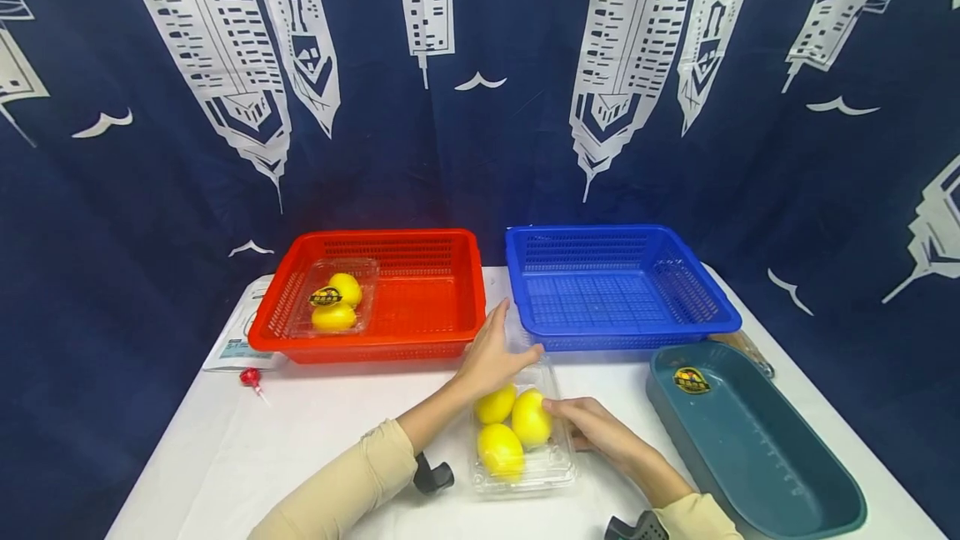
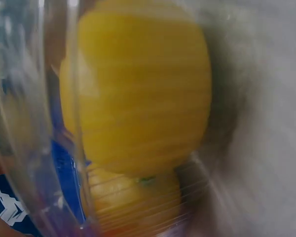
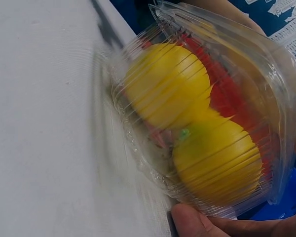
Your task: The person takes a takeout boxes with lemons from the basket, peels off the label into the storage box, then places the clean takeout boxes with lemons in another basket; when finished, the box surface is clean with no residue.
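A clear plastic clamshell box (image 1: 528, 477) with three lemons (image 1: 500, 450) lies on the white table in front of me. My left hand (image 1: 487, 361) reaches over its far part, fingers stretched forward and thumb spread to the right. At the right side, my right hand (image 1: 600, 427) grips the box, forefinger on top and thumb lower down. Two lemons (image 3: 167, 86) show through the ribbed wall of the box in the right wrist view, the right thumb (image 3: 197, 222) at its edge. A lemon (image 2: 143, 89) fills much of the left wrist view, close behind clear plastic.
Behind stand a red basket (image 1: 420, 348), holding another clear box (image 1: 367, 273) of lemons, and a blue basket (image 1: 630, 332). A teal tub (image 1: 757, 440) with a round black-and-gold label (image 1: 691, 380) is at the right. A red lollipop (image 1: 251, 377) lies left, near a white packet (image 1: 236, 340).
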A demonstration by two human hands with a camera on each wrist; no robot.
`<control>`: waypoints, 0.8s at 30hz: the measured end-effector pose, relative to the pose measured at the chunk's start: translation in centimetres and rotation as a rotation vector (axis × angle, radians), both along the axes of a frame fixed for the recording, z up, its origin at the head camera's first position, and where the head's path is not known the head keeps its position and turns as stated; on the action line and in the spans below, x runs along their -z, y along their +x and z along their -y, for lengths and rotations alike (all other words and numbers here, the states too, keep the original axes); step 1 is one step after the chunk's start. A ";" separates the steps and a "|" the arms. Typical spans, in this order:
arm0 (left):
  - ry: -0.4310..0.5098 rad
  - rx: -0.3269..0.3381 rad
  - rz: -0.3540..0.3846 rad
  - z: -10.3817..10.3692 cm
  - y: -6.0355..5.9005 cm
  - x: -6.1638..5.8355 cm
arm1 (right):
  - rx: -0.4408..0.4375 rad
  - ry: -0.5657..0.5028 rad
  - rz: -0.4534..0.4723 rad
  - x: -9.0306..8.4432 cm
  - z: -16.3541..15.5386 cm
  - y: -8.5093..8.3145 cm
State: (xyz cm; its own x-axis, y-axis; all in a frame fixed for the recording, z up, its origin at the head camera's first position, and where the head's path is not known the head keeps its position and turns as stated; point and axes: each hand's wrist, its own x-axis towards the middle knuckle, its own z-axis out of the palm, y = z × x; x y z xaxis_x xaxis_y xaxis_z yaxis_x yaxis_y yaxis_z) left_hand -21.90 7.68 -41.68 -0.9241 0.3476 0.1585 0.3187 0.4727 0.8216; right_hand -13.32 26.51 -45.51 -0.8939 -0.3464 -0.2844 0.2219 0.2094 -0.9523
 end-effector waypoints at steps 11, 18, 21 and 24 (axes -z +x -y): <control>-0.014 0.027 0.028 -1.9 -2.6 0.6 | 0.020 0.015 0.017 0.0 0.3 0.1; -0.019 0.025 0.072 -3.0 -3.9 0.6 | 0.032 0.028 0.029 -0.1 0.2 0.1; -0.034 0.021 0.075 -3.3 -4.3 0.7 | 0.024 0.032 0.034 -0.1 0.2 0.1; -0.046 0.021 0.059 -3.5 -4.8 0.9 | 0.019 0.033 0.031 -0.1 0.1 0.1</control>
